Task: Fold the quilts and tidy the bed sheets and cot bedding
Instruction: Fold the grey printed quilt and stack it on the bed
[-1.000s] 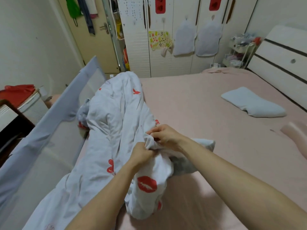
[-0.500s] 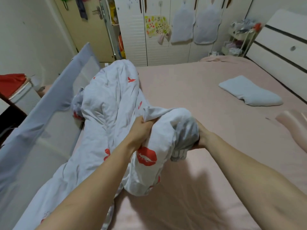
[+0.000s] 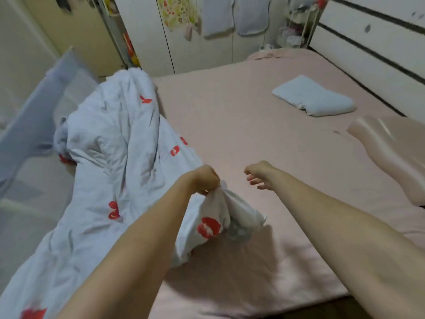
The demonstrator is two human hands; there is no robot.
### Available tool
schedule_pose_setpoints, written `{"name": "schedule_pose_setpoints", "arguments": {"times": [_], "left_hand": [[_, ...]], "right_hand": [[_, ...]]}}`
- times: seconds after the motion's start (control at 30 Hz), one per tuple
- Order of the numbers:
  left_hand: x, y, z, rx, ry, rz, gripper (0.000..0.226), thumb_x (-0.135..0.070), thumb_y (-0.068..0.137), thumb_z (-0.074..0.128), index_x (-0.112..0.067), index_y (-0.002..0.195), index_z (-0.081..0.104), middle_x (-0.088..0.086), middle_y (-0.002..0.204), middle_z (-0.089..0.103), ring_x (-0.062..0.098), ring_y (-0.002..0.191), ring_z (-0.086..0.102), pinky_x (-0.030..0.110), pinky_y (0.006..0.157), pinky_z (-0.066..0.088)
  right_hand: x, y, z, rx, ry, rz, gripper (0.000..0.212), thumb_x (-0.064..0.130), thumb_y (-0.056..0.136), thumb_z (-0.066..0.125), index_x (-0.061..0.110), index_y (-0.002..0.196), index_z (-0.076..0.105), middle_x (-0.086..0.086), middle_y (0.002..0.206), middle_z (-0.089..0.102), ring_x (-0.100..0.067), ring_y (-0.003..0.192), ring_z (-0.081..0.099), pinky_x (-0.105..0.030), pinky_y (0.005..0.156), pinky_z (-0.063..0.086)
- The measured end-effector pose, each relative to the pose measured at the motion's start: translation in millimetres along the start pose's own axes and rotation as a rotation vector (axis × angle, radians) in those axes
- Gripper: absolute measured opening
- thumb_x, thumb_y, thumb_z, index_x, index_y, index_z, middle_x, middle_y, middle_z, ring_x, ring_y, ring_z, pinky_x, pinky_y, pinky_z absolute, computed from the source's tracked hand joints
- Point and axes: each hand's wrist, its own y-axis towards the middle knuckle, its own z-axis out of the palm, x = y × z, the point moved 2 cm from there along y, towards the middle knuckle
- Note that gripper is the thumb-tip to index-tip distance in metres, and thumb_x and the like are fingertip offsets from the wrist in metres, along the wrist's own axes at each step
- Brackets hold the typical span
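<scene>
The quilt (image 3: 110, 162) lies heaped along the bed's (image 3: 264, 139) left side. The left hand (image 3: 204, 179) grips one bunched corner; the right hand (image 3: 258, 177), loosely curled, holds nothing. It should find the neighbouring corner, then pull the edge taut.

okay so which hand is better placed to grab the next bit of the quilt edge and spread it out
Probably the right hand: it is free, fingers loosely curled above the pink bed sheet, just beside the bunched corner. The left hand already grips that corner of the white quilt with red lip prints and should keep anchoring it.
</scene>
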Motion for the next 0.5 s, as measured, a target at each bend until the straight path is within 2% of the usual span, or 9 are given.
{"name": "schedule_pose_setpoints", "arguments": {"times": [0.07,0.1,0.17,0.27,0.33,0.37,0.4,0.43,0.5], "left_hand": [[-11.2,18.2,18.3,-0.156,-0.061,0.023,0.023,0.002,0.09,0.035,-0.005,0.091,0.057,0.009,0.08,0.048,0.022,0.073,0.045,0.03,0.067,0.038],[-13.8,25.6,26.6,-0.237,-0.12,0.025,0.024,0.0,0.092,0.033,-0.008,0.091,0.056,0.004,0.081,0.049,0.018,0.074,0.044,0.027,0.07,0.035],[-15.1,35.6,42.7,-0.355,-0.313,0.018,0.028,-0.005,0.096,0.032,-0.014,0.087,0.057,-0.005,0.084,0.051,0.008,0.076,0.046,0.023,0.068,0.034],[-9.4,43.3,59.4,-0.418,-0.558,0.041,0.03,-0.006,0.098,0.032,-0.019,0.082,0.054,-0.005,0.087,0.053,0.009,0.082,0.048,0.023,0.076,0.036],[-6.9,38.0,64.5,-0.395,-0.625,0.072,0.03,-0.005,0.098,0.032,-0.017,0.08,0.053,-0.002,0.087,0.053,0.012,0.082,0.048,0.021,0.076,0.036],[-2.6,33.9,70.9,-0.386,-0.625,0.055,0.03,-0.006,0.097,0.033,-0.018,0.079,0.053,-0.001,0.085,0.053,0.012,0.079,0.048,0.02,0.073,0.036],[1.5,29.4,72.6,-0.371,-0.546,0.034,0.028,-0.005,0.096,0.034,-0.016,0.077,0.052,0.002,0.083,0.053,0.013,0.074,0.047,0.021,0.068,0.036],[5.7,25.5,73.6,-0.336,-0.389,0.004,0.025,-0.004,0.093,0.035,-0.014,0.076,0.05,0.006,0.081,0.051,0.015,0.07,0.044,0.024,0.063,0.035],[15.8,15.4,74.2,-0.175,0.006,-0.139,0.021,-0.003,0.089,0.037,-0.009,0.081,0.054,0.01,0.083,0.053,0.019,0.068,0.045,0.029,0.061,0.04]], "right_hand": [[-27.1,15.4,-2.4,0.041,-0.046,0.028,0.042,0.026,0.091,0.061,0.003,0.125,0.053,-0.013,0.122,0.056,-0.027,0.108,0.056,-0.03,0.075,0.038],[-41.2,24.9,-4.4,0.066,-0.07,0.056,0.048,0.031,0.09,0.063,0.004,0.127,0.052,-0.013,0.131,0.054,-0.028,0.113,0.055,-0.029,0.077,0.038],[-73.3,42.5,-7.0,0.158,-0.117,0.177,0.05,0.049,0.086,0.062,0.014,0.121,0.056,-0.008,0.134,0.054,-0.026,0.094,0.06,-0.03,0.069,0.044],[-107.1,69.8,-0.8,0.317,0.19,0.379,0.055,0.06,0.081,0.062,0.017,0.116,0.058,-0.006,0.125,0.061,-0.029,0.09,0.062,-0.044,0.072,0.055],[-110.8,81.9,0.1,0.357,0.404,0.445,0.04,0.046,0.081,0.068,0.012,0.102,0.062,-0.012,0.094,0.072,-0.029,0.075,0.068,-0.04,0.058,0.058],[-110.5,90.3,-0.1,0.362,0.414,0.427,0.026,0.033,0.086,0.065,0.009,0.096,0.061,-0.013,0.082,0.072,-0.029,0.068,0.068,-0.037,0.051,0.057],[-105.9,96.5,-2.5,0.318,0.423,0.375,0.015,0.019,0.089,0.059,0.005,0.095,0.06,-0.014,0.082,0.071,-0.029,0.07,0.067,-0.036,0.053,0.057],[-102.2,104.3,-7.0,0.227,0.418,0.322,0.014,0.009,0.088,0.055,0.002,0.1,0.058,-0.016,0.092,0.068,-0.031,0.079,0.065,-0.038,0.064,0.057],[-87.2,110.6,-17.6,0.04,0.442,0.203,0.034,0.001,0.083,0.052,0.001,0.117,0.054,-0.018,0.108,0.061,-0.031,0.093,0.062,-0.038,0.08,0.054]]}}
